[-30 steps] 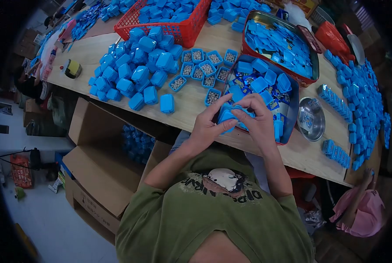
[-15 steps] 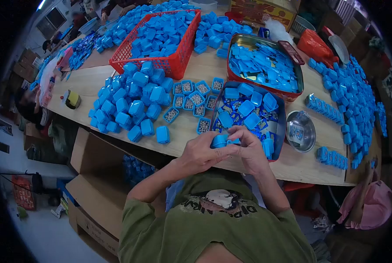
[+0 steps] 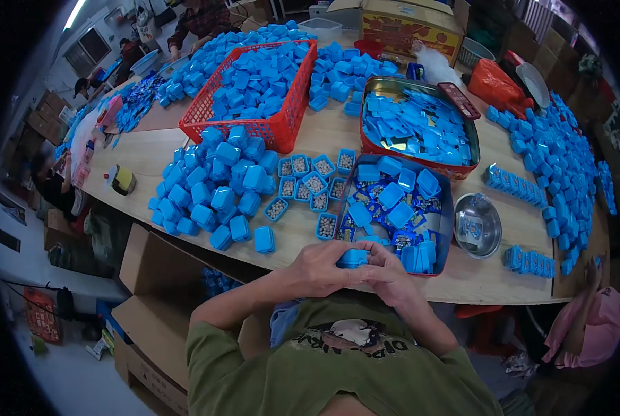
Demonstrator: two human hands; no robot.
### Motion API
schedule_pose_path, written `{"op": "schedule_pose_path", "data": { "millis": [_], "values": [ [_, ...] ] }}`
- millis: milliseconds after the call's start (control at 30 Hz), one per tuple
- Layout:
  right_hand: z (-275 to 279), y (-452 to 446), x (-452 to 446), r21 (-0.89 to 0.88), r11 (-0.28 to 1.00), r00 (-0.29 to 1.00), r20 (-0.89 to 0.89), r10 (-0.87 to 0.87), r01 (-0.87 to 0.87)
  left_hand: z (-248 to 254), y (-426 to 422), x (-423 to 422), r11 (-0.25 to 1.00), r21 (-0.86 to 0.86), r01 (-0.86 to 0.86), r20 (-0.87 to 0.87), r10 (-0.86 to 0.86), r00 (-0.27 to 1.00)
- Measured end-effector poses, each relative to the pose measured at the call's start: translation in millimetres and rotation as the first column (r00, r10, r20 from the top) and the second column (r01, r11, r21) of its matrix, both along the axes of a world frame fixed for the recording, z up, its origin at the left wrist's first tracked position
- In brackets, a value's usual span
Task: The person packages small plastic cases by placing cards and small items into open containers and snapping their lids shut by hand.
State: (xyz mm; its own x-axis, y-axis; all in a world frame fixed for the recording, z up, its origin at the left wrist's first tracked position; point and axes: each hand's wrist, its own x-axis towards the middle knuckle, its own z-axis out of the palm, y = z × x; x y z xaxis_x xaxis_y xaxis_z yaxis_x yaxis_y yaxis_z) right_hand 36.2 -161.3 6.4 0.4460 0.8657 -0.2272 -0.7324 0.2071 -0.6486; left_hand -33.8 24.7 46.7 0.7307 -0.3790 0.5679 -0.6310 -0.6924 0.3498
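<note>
Between the fingers of my left hand (image 3: 317, 269) and my right hand (image 3: 388, 276) is a small blue plastic box (image 3: 352, 259), held just above the table's near edge. Both hands are closed around it, one at each side. Right behind them stands a rectangular tin (image 3: 446, 225) holding blue printed packets (image 3: 374, 191) and empty blue boxes (image 3: 392, 195). To its left, several open blue boxes (image 3: 315, 183) are filled with small pale balls. A heap of blue boxes, seemingly closed, (image 3: 223, 199) lies further left.
A red plastic basket (image 3: 300, 104) and another tin (image 3: 474, 142), both full of blue pieces, stand behind. At right are a metal bowl (image 3: 492, 225), rows of blue boxes (image 3: 530, 263) and a large pile (image 3: 566, 166). An open carton (image 3: 164, 326) sits below the table's left side.
My hands have lowered slightly toward me, and the fingers are closer together around the blue box. The box now looks closed. The camera view has tipped up a little.
</note>
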Motion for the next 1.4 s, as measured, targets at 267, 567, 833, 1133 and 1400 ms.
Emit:
{"op": "schedule_pose_path", "data": {
  "millis": [267,567,833,1133,1400],
  "values": [
    [-3,26,3,-0.034,0.964,0.957,0.137,-0.257,0.264,-35,-11,15,0.756,-0.615,-0.223,-0.325,0.015,0.946],
    [-1,40,5,0.031,0.879,0.755,0.499,-0.426,0.475,-45,-43,35,-0.309,-0.932,-0.191,-0.112,-0.257,0.960],
    [24,11,27,-0.265,0.905,0.381,0.916,0.128,0.332,-3,13,16,0.818,-0.496,-0.290,-0.591,-0.073,0.803],
    [12,24,16,0.076,0.834,0.437,0.824,-0.362,0.547,-20,-8,7,0.539,-0.703,-0.464,-0.568,-0.033,0.823],
    [8,8,22,0.086,0.965,0.932,0.249,-0.263,0.249,-8,-11,-2,0.827,-0.518,-0.219,-0.230,0.112,0.967]
  ]
}}
